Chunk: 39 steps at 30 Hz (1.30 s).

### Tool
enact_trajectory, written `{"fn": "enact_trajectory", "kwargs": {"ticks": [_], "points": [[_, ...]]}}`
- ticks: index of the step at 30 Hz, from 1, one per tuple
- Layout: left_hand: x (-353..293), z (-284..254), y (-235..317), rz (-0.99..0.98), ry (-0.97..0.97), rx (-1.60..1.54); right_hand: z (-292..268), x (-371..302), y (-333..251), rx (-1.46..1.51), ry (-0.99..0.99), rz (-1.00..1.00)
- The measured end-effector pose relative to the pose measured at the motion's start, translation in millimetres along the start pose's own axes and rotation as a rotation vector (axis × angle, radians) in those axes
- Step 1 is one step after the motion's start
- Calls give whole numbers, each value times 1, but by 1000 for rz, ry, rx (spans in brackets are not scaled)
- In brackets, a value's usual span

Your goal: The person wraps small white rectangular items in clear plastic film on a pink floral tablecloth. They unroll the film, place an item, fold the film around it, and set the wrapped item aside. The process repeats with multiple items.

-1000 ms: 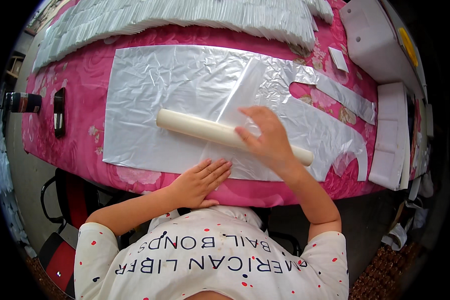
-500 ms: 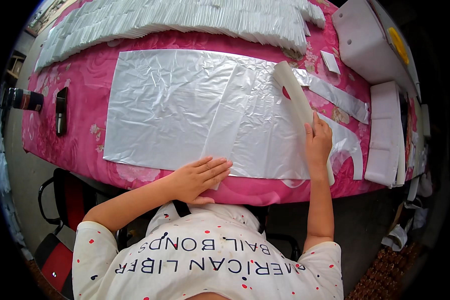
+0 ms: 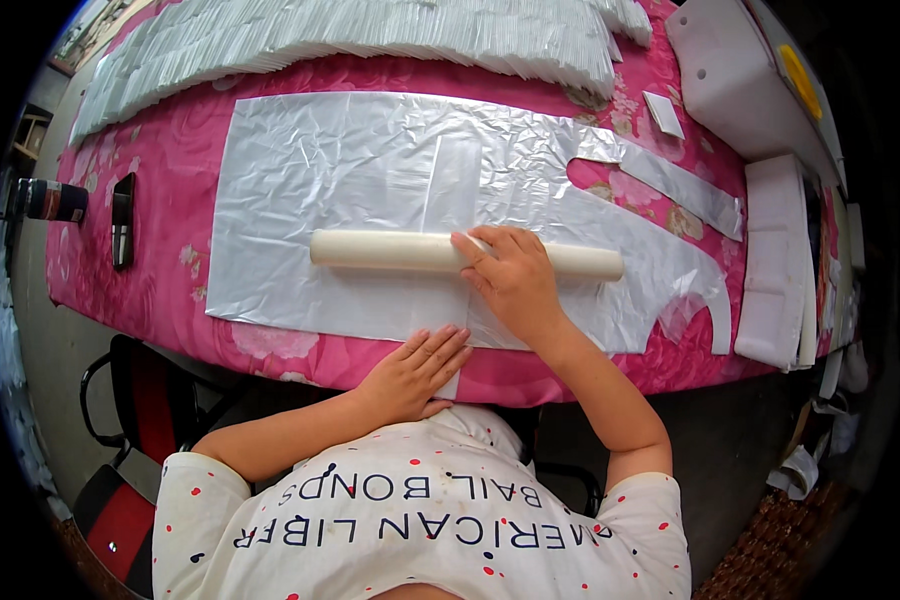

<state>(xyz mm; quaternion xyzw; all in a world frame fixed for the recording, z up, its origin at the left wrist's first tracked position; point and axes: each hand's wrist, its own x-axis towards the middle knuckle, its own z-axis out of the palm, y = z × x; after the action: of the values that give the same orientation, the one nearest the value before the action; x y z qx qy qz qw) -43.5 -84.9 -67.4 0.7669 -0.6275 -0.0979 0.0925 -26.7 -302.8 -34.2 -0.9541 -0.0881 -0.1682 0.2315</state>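
A white plastic sheet (image 3: 280, 200) with cut-out straps at its right end, like a disposable apron, lies flat and wrinkled before me. My right hand (image 3: 515, 280) grips a cream-coloured tube (image 3: 370, 250) near its middle. The tube lies crosswise, left to right, over the middle of the sheet. My left hand (image 3: 415, 372) rests flat with fingers extended at the sheet's near edge. Its fingertips touch a narrow translucent strip (image 3: 452, 190) that runs from far to near across the sheet.
Long rows of folded white plastic packets (image 3: 370, 40) line the far side of the pink floral tablecloth (image 3: 150, 180). At left are a phone (image 3: 123, 222) and a dark jar (image 3: 52, 200). White foam boxes (image 3: 773, 260) border the right. One small folded packet (image 3: 663, 115) lies nearby.
My right hand has brought the tube leftward from the strap end and turned it from upright to crosswise. The strip lies straighter across the sheet. My left hand has shifted slightly right and nearer.
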Motion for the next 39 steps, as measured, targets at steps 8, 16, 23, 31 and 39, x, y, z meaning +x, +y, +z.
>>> {"fn": "enact_trajectory", "kwargs": {"ticks": [8, 16, 23, 31, 39], "points": [[-4, -22, -31, 268, -56, -190, 16, 82, 62, -69, 101, 12], [-15, -25, -52, 410, 102, -230, -2, 14, 10, 221, -203, -115], [-13, -27, -51, 357, 328, -512, -2, -31, -24, 237, -300, -101], [10, -35, -59, -24, 281, -228, 5, -37, -23, 160, -134, -54], [27, -54, -62, -521, 232, -918, 1, -6, -16, 545, -249, 715]]}}
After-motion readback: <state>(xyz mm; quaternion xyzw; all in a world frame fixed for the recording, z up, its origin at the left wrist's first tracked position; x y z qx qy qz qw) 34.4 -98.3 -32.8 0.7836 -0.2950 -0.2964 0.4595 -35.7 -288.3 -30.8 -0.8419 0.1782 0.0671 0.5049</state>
